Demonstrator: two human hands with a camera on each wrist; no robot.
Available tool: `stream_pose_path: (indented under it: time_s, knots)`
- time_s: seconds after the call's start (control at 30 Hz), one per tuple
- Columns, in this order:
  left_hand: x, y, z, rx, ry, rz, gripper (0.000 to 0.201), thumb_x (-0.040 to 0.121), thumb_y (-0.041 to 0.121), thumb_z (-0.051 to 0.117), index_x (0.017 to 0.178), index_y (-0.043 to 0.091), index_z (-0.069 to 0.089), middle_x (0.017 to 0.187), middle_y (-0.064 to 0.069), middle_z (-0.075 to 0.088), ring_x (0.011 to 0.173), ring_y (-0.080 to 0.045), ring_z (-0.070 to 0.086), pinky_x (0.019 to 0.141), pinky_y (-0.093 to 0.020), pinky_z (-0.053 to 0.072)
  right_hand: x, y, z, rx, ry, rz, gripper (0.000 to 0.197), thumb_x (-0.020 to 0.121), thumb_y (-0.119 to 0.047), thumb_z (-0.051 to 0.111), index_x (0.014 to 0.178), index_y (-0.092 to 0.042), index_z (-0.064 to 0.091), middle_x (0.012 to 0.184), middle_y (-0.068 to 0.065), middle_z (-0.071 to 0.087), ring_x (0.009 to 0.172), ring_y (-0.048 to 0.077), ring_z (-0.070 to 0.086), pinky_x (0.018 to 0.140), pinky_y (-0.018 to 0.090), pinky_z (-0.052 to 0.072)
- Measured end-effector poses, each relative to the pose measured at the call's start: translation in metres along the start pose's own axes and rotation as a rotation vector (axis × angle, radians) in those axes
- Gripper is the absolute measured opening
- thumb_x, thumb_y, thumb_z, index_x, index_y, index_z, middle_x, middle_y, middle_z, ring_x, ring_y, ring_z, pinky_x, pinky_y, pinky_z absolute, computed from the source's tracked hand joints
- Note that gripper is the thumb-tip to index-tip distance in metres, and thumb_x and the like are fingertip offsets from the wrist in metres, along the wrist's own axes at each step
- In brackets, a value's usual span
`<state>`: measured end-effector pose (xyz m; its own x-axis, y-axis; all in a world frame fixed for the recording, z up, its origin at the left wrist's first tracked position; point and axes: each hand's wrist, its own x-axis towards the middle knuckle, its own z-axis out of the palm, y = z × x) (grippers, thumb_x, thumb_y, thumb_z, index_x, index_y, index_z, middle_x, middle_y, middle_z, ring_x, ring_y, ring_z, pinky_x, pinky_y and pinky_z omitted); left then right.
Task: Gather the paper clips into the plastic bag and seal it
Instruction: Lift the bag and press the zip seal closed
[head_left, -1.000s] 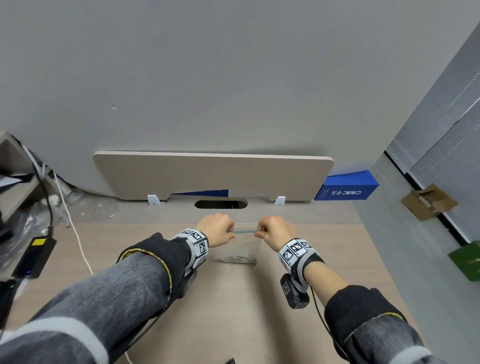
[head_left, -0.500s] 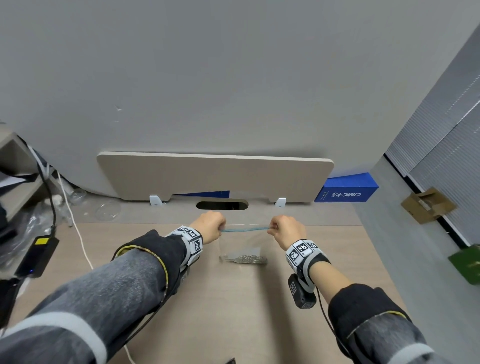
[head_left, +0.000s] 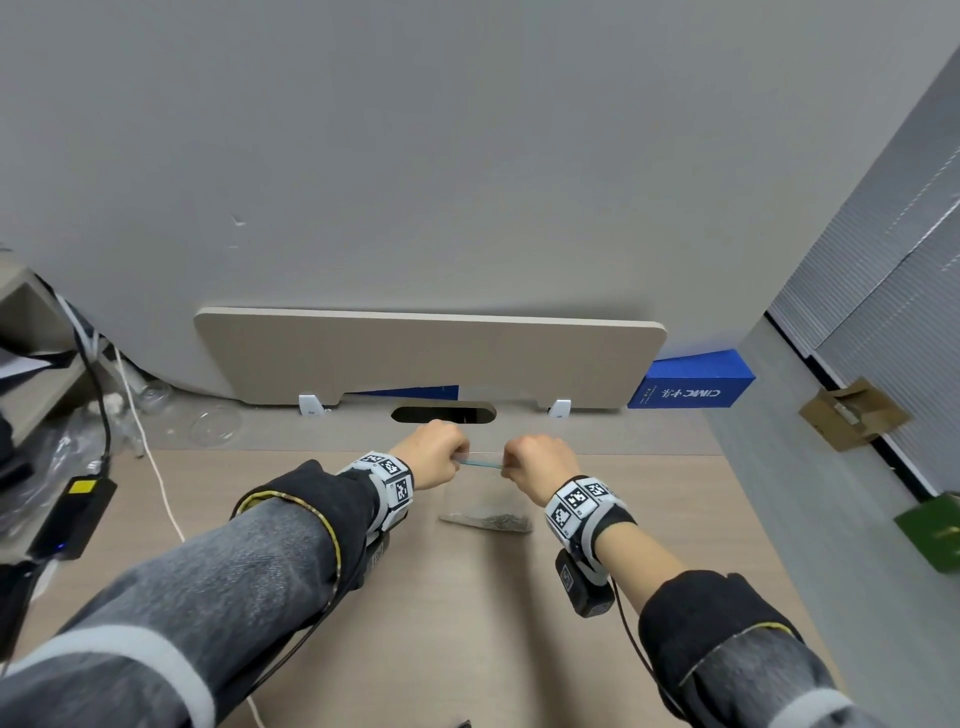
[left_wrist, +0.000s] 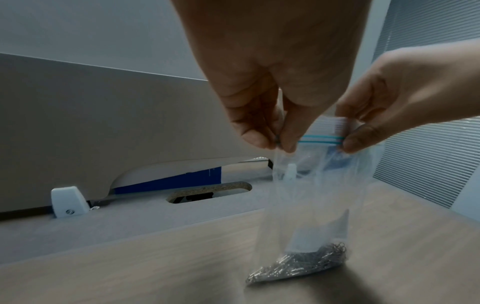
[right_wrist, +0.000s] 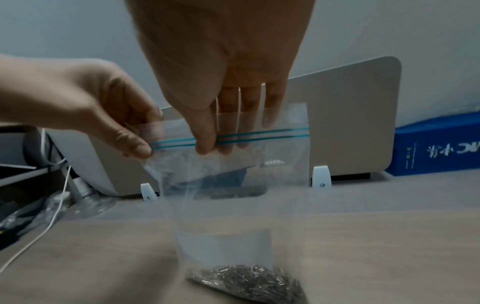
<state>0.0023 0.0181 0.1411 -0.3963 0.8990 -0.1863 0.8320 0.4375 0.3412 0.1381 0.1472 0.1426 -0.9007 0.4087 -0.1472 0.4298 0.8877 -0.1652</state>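
**A:** Your left hand pinches the left end of the see-through plastic zip bag. Your thumb and fingers are curled tight on the thin blue zip strip at the top.

**B:** And your right hand pinches that same strip. The right wrist view shows your thumb on the near side and your fingers on the far side. Some strip sticks out to the right of them, with nothing holding it.

**A:** You hold the bag up over the pale wooden desk, near the far edge. The pile of little silver paper clips sits in the bottom of the bag. The bottom seems to rest on the desk.

**B:** Here is what is new. Half a second ago your hands were far apart, one at each end of the strip. Now your right hand is much closer to your left.

**A:** So I think you are sliding along the strip and pressing it shut. The clips look all in, and I see none loose on the desk. Only the sealing is left.

**B:** I cannot tell if the strip is fully shut. You may want to press the loose right end too, or clips could slip out there.
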Motion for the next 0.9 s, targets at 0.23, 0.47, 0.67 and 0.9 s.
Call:
stream_pose_path:
  time_s: [0.23, 0.47, 0.67, 0.9]
  knots:
    - [-0.006, -0.005, -0.001, -0.055, 0.033, -0.044, 0.010, 0.084, 0.019, 0.063, 0.083, 0.010, 0.066, 0.090, -0.005, 0.069, 0.081, -0.020, 0.057, 0.070, -0.027, 0.042, 0.001, -0.004, -0.001, 0.068, -0.006, 0.018, 0.023, 0.088, -0.034, 0.062, 0.104, -0.018, 0.064, 0.104, 0.003, 0.069, 0.098, 0.026, 0.063, 0.078, 0.033, 0.048]
    - [-0.009, 0.004, -0.001, -0.036, 0.071, 0.006, 0.010, 0.083, 0.016, 0.059, 0.074, 0.011, 0.062, 0.084, -0.008, 0.068, 0.073, -0.019, 0.051, 0.066, -0.027, 0.038, 0.007, -0.027, 0.002, 0.188, 0.021, -0.055, 0.020, 0.088, -0.034, 0.064, 0.099, -0.017, 0.065, 0.100, 0.004, 0.069, 0.095, 0.025, 0.063, 0.074, 0.032, 0.048]
    - [-0.010, 0.005, -0.003, -0.074, 0.081, 0.031, 0.014, 0.085, 0.022, 0.060, 0.086, 0.010, 0.065, 0.091, -0.003, 0.064, 0.077, -0.016, 0.051, 0.071, -0.029, 0.043, 0.009, -0.028, 0.003, 0.153, 0.077, -0.046, 0.012, 0.090, -0.026, 0.060, 0.093, -0.016, 0.066, 0.098, 0.002, 0.070, 0.093, 0.025, 0.063, 0.069, 0.026, 0.038]
    - [-0.008, 0.003, -0.001, -0.066, 0.110, 0.034, 0.014, 0.084, 0.019, 0.058, 0.079, 0.008, 0.063, 0.083, -0.003, 0.064, 0.079, -0.022, 0.057, 0.072, -0.036, 0.048, 0.008, -0.030, 0.002, 0.114, 0.096, -0.057, 0.019, 0.093, -0.034, 0.057, 0.093, -0.017, 0.064, 0.097, 0.002, 0.069, 0.092, 0.024, 0.062, 0.067, 0.027, 0.036]
